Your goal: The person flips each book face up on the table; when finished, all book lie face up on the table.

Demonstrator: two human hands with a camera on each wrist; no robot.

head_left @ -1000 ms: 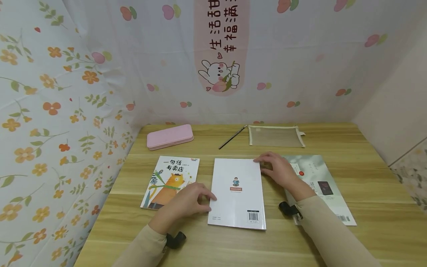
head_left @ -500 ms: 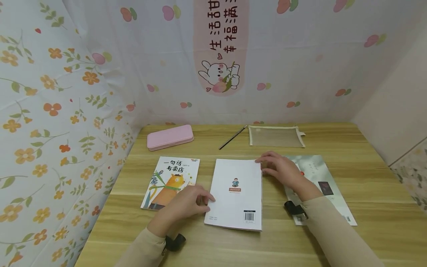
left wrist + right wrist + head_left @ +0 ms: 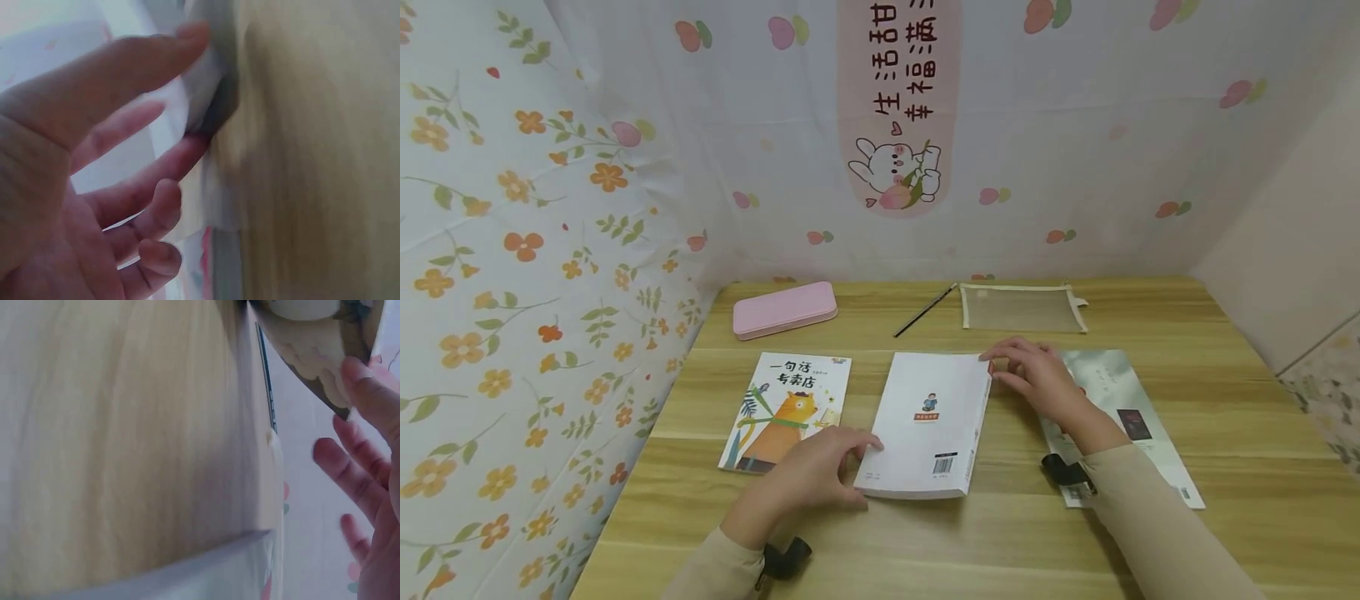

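wooden table [image 3: 1240, 433] bearing three books, pink case [image 3: 785, 309], pen [image 3: 924, 310], mesh pouch [image 3: 1022, 307].

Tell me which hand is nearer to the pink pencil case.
Left. The left hand is at the white book's near left edge, below the pink pencil case; the right hand sits farther across the table.

Pink case [image 3: 785, 309], pen [image 3: 924, 310] and mesh pouch [image 3: 1022, 307] lie behind.

Legible text, head view. Pink banner [image 3: 898, 100] on the back curtain: 生活甜 in one column, 幸福满 in the next, both cut off at the top edge. Orange-cat picture book [image 3: 786, 411] cover: 一句话专卖店. White book [image 3: 927, 425]: barcode and small red label, characters too small to read.
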